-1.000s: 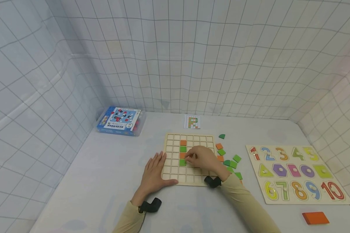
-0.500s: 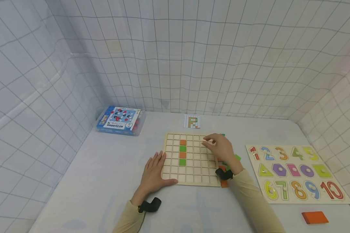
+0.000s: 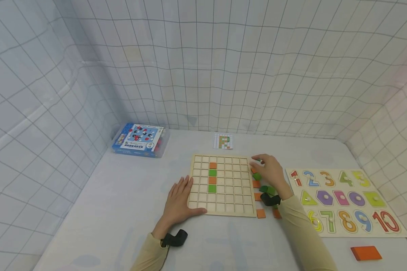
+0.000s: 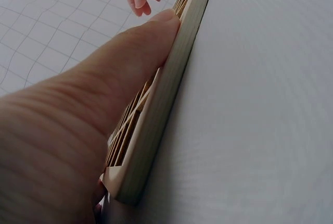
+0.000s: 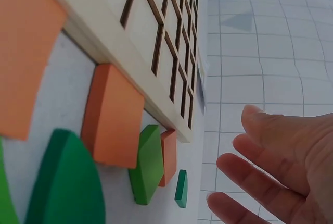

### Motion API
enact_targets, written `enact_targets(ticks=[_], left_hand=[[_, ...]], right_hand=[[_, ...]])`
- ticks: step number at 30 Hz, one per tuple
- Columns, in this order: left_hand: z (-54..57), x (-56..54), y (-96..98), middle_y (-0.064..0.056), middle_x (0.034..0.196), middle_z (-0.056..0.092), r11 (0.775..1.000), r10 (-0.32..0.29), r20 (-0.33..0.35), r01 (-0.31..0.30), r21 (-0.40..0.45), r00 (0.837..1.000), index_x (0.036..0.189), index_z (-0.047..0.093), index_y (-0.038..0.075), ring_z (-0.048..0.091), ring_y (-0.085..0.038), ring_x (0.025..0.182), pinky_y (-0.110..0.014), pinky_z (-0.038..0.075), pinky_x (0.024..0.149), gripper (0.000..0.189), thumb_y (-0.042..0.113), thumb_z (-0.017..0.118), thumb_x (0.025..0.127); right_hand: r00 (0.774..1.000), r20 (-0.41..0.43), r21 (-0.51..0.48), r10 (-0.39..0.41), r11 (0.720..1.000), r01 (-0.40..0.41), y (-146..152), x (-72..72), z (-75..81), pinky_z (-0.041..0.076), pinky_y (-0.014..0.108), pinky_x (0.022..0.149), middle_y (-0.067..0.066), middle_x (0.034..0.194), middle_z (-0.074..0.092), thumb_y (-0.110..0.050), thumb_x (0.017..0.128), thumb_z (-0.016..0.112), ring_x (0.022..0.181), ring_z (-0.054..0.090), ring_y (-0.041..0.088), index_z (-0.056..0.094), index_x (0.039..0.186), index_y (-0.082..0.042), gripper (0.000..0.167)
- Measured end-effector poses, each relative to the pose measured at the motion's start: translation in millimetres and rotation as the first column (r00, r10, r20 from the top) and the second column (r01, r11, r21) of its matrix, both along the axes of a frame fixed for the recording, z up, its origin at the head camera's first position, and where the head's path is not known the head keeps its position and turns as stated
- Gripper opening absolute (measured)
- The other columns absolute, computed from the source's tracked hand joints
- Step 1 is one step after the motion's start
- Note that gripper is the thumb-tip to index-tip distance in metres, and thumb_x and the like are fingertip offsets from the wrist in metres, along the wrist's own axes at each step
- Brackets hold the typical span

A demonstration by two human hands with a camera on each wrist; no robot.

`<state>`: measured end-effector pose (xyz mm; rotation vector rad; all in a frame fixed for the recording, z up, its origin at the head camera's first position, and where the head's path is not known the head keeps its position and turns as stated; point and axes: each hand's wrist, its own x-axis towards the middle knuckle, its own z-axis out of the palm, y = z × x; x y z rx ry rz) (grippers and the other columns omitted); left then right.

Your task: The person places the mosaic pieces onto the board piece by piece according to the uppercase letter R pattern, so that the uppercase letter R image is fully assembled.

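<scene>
My left hand [image 3: 179, 201] rests on the left edge of a wooden grid board [image 3: 228, 197], fingers spread and thumb along the near rim. In the left wrist view the thumb [image 4: 130, 52] presses on the rim. One column of the board holds two orange tiles [image 3: 213, 165] and two green tiles [image 3: 212, 172], alternating. Just past the board's far right corner, my right hand [image 3: 270, 173] hovers with thumb and fingers apart, holding nothing. Below its fingertips lies a dark green quarter-circle piece [image 5: 181, 188], with a light green tile [image 5: 147, 166] and orange tile [image 5: 113, 117] close by.
Several loose orange and green tiles [image 3: 260, 213] lie along the board's right side. A small pattern card [image 3: 223, 141] lies behind it. A number-and-shape puzzle board [image 3: 366, 234] and an orange block [image 3: 366, 253] are at right. A blue boxed set [image 3: 140, 139] sits back left.
My right hand has moved from the lowest green tile in the column to the right and away from me, past the board's far right corner. My left hand has stayed put.
</scene>
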<state>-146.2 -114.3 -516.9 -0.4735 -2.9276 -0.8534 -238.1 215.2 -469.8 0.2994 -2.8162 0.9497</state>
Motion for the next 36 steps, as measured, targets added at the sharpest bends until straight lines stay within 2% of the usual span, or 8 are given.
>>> enact_targets(ticks=[7,15,18,23,31,36], left_hand=[[2.8,1.1,0.3,-0.015,0.154,0.022,1.000,0.004,0.015,-0.004,0.002,1.000,0.148,0.027,0.001,0.012,-0.030,0.142,-0.048,0.008,0.112,0.113,0.062,0.074,0.066],[2.4,1.5,-0.2,-0.015,0.154,0.023,1.000,0.000,0.012,0.000,-0.001,1.000,0.148,0.027,0.001,0.012,-0.031,0.142,-0.048,0.008,0.112,0.112,0.061,0.074,0.067],[1.8,1.3,-0.3,-0.015,0.153,0.023,1.000,0.000,0.007,0.000,0.002,1.000,0.148,0.028,0.001,0.012,-0.031,0.142,-0.048,0.008,0.112,0.112,0.062,0.074,0.067],[0.8,1.1,-0.5,-0.015,0.154,0.023,1.000,0.001,0.005,-0.001,0.000,1.000,0.148,0.028,0.001,0.012,-0.030,0.142,-0.047,0.008,0.112,0.112,0.062,0.074,0.067],[-0.5,-0.4,-0.3,-0.014,0.154,0.022,1.000,0.000,0.009,0.000,-0.007,1.000,0.149,0.026,0.001,0.011,-0.030,0.142,-0.047,0.008,0.112,0.113,0.063,0.073,0.067],[-0.4,0.1,-0.4,-0.014,0.154,0.022,1.000,0.000,0.013,0.000,-0.012,1.000,0.149,0.026,0.002,0.010,-0.029,0.142,-0.047,0.008,0.112,0.113,0.063,0.073,0.067]], right_hand=[[0.992,0.127,0.038,-0.015,0.999,0.010,5,2.2,1.7,0.050,0.046,0.073,0.017,0.117,0.062,-0.026,0.092,0.064,0.100,0.057,0.034,0.070,0.111,-0.005,0.029],[0.990,0.128,0.101,0.051,0.993,-0.065,11,-1.2,-0.5,0.051,0.046,0.073,0.017,0.109,0.065,-0.023,0.088,0.069,0.096,0.058,0.034,0.071,0.109,-0.003,0.029],[0.989,0.127,0.130,0.073,0.987,-0.090,12,-2.0,-1.2,0.051,0.042,0.067,0.015,0.104,0.066,-0.022,0.086,0.071,0.093,0.059,0.032,0.072,0.108,-0.004,0.028],[0.984,0.163,0.163,0.067,0.982,-0.094,14,-2.4,-0.5,0.047,0.034,0.056,0.013,0.100,0.065,-0.025,0.086,0.071,0.086,0.059,0.027,0.073,0.108,-0.009,0.027],[0.979,0.197,0.167,0.056,0.982,-0.090,19,-5.4,-0.1,0.048,0.034,0.058,0.011,0.097,0.065,-0.027,0.086,0.071,0.086,0.059,0.028,0.073,0.105,-0.011,0.025],[0.970,0.237,0.148,0.061,0.984,-0.098,20,-6.9,2.6,0.048,0.038,0.064,0.010,0.095,0.064,-0.026,0.085,0.072,0.086,0.058,0.027,0.071,0.098,-0.009,0.022]])
